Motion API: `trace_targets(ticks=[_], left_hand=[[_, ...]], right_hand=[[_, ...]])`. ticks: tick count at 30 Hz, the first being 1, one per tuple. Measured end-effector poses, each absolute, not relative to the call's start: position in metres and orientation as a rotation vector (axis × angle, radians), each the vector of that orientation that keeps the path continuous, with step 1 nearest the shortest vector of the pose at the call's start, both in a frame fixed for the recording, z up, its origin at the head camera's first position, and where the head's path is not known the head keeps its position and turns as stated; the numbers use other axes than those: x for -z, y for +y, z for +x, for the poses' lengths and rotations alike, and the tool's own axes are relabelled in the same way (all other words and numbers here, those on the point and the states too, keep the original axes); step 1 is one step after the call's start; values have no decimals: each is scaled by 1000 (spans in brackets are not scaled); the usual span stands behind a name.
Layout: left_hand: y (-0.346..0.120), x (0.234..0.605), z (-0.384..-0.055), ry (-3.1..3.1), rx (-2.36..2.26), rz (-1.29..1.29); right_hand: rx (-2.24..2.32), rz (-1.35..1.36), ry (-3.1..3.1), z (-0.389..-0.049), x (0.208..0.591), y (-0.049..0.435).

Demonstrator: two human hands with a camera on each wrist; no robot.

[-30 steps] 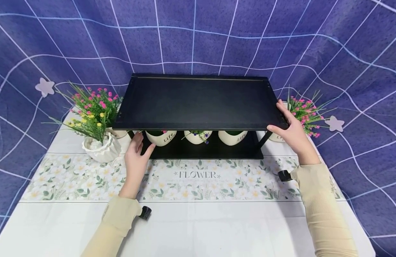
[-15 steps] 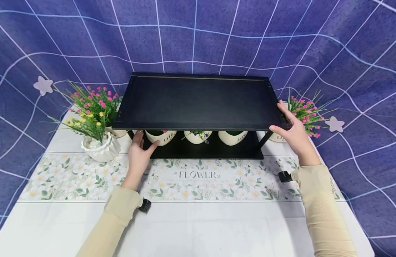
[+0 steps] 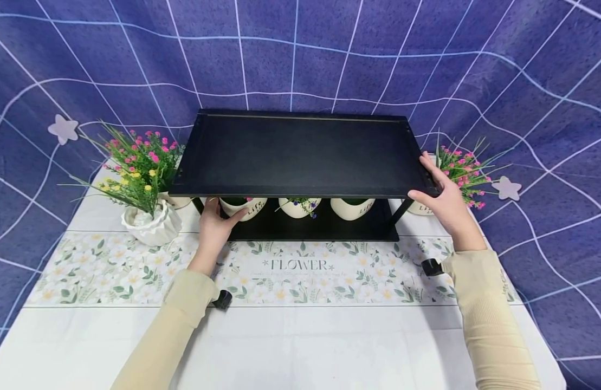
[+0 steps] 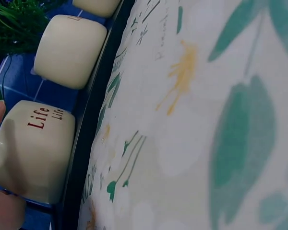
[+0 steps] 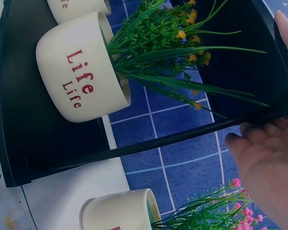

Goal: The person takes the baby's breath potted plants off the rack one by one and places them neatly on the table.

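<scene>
A black two-tier shelf [image 3: 300, 157] stands at the back of the worktop [image 3: 300, 346], on a floral runner [image 3: 300, 273] printed with the word FLOWER; its top tier is bare, and its lower tier carries three cream pots in a row, the left pot [image 3: 243, 207], a middle pot [image 3: 301, 208] and a right pot [image 3: 353, 208]; the right hand [image 3: 439, 197] holds the right front corner of the top tier, thumb along the front edge and fingers laid up the side rim; the left hand [image 3: 214, 222] reaches under the top tier at its left end, thumb touching the left pot, fingers loosely spread, and the left wrist view shows skin against that pot on both sides, though whether it is truly gripped I cannot tell; judging by this, the lower row looks filled and the upper tier unfilled; a ribbed white vase of flowers [image 3: 149, 222] stands beside the shelf on the left, another flowering pot [image 3: 458, 173] just behind the right hand.
</scene>
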State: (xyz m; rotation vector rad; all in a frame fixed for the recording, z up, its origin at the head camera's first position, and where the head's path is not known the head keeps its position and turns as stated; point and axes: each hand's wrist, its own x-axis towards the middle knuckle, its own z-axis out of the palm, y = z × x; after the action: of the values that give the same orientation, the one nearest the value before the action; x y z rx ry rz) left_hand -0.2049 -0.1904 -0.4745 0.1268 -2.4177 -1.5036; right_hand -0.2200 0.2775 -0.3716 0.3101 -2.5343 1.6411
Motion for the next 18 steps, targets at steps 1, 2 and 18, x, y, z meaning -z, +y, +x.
trace_targets(ticks=[1,2,18], left_hand=[[-190,475,-206,-2420,1505,119],[-191,475,-208,-2421,1510,111],[-191,477,-218,-2539,1407,213]], right_hand=[[-1638,305,-2539,-220,371,277],[-1637,302,-2543,-219,371,278],[-1577,296,-2562,-217,368,275]])
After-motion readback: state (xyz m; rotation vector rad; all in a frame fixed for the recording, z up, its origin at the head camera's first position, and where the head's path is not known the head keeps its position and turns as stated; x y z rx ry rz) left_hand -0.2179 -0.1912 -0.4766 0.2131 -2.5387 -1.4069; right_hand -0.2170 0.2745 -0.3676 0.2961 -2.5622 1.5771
